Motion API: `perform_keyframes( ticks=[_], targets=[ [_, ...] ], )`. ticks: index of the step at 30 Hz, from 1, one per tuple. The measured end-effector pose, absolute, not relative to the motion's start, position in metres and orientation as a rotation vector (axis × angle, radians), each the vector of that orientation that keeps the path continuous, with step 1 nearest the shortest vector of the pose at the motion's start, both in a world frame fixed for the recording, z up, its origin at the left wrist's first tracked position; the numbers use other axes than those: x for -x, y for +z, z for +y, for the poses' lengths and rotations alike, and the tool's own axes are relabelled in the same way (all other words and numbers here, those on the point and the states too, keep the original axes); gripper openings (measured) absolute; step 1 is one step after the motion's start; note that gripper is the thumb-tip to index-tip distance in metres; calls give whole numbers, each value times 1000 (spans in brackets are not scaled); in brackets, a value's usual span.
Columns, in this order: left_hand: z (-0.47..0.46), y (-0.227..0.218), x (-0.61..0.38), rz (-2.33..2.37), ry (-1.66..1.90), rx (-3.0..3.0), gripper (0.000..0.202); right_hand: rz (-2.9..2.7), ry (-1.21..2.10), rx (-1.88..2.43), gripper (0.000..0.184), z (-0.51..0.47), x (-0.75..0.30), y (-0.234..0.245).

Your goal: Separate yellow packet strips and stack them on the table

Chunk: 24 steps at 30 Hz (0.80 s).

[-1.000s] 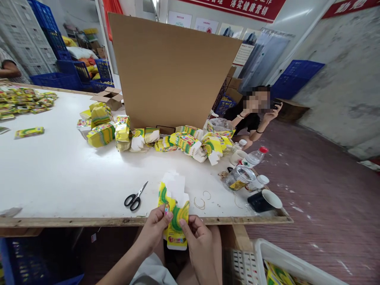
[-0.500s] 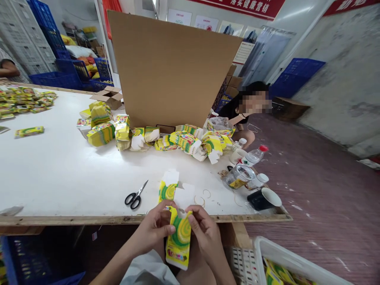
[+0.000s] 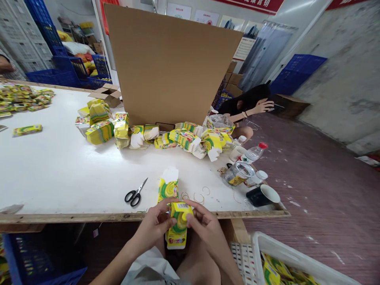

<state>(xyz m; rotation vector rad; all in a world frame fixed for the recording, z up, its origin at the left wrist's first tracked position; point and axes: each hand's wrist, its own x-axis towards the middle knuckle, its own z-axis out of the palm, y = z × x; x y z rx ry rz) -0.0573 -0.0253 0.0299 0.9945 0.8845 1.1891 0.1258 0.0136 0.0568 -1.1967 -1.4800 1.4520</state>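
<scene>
Between my two hands, just off the table's front edge, is a small yellow-green printed carton [image 3: 177,233]. My left hand [image 3: 157,223] grips its left side. Fingers of my right hand [image 3: 204,225] press at its upper right, where a flap with a barcode is folded over the top. Just beyond lies a stack of flat cartons [image 3: 168,186] with a white flap. Rubber bands [image 3: 198,197] are scattered to its right, and black-handled scissors [image 3: 135,194] rest to its left.
Several carton bundles [image 3: 187,138] line the foot of a tall cardboard sheet [image 3: 172,67]. At right stand a dark mug [image 3: 257,196], a clear jar [image 3: 237,174] and bottles. A white crate [image 3: 285,249] of filled cartons sits low right; a blue crate [image 3: 44,257] low left. A person [image 3: 246,103] sits beyond.
The carton's white top flap, raised before, is now folded down, showing the barcode. The carton sits slightly higher in my hands. The person across has leaned and turned.
</scene>
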Motion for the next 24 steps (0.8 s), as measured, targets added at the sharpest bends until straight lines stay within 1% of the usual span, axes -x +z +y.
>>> perform_keyframes(
  ticks=[2,5,7,13,16,21,23,24],
  targets=[
    [-26,29,56,872,1181,-1020,45,-1574,1427,1228,37,12,-121,59],
    [-27,28,56,843,1152,-1000,48,-1708,1209,1346,28,9,-113,58],
    [-27,29,57,830,1152,-967,48,-1770,1094,1389,26,7,-109,56],
    [-27,34,55,738,1136,-856,57,-1716,1080,1268,26,7,-119,51],
    [-25,35,49,695,1140,-859,51,-1590,1048,1236,24,8,-128,49],
    [-24,36,33,716,1182,-900,43,-1411,1192,1179,24,5,-126,47],
    [-23,34,29,797,1184,-969,38,-1502,1119,1221,23,3,-136,53],
    [-23,32,29,872,1191,-1030,36,-1573,1019,1265,23,2,-147,58]
  ],
)
